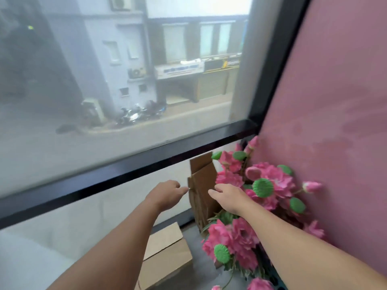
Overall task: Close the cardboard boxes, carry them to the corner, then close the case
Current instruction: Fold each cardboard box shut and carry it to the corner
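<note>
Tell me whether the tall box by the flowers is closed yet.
Not closed. The tall box stands in the corner with a flap sticking up above its top; the lower box has its flaps down.

The grey floor point(189, 275) is carrying everything in the corner below the window. A closed cardboard box point(167, 256) is lying flat on it at the lower centre, its top flaps meeting along a seam. Farther back, a second cardboard box point(202, 197) is standing tall on the floor near the window wall, with one flap sticking upward at its top. Just beside both boxes, on the right, a bunch of pink artificial flowers point(240, 237) with green seed pods is occupying the corner; its base is hidden, so its contact with the floor is not discernible.
</note>
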The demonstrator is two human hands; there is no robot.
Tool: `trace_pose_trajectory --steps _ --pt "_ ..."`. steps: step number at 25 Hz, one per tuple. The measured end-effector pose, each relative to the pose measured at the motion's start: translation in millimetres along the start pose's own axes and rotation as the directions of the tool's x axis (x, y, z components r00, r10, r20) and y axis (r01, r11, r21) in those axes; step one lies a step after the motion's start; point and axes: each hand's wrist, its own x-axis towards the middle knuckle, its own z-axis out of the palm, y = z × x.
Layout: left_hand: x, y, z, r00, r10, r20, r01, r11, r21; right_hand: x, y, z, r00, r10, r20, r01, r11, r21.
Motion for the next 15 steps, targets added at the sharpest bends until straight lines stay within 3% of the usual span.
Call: trace_pose_trajectory --steps 5,10,15 --pt "-5 64 5 0.959 0.239 0.149 -0.25 0.967 0.055 -82 45 -25 0.959 0.218 -0.182 -0.193 0.97 0.147" --pt "-32 166 49 0.838 0.46 0.295 -0.499 0.863 0.073 -192 112 -44 0.84 0.444 -0.313 -0.361 0.887 0.29" --pt "-83 282 122 0.742 0.538 0.4 -0.585 0.811 -0.007 -312 190 -57 0.667 0.637 -0.388 -0.456 0.76 0.464"
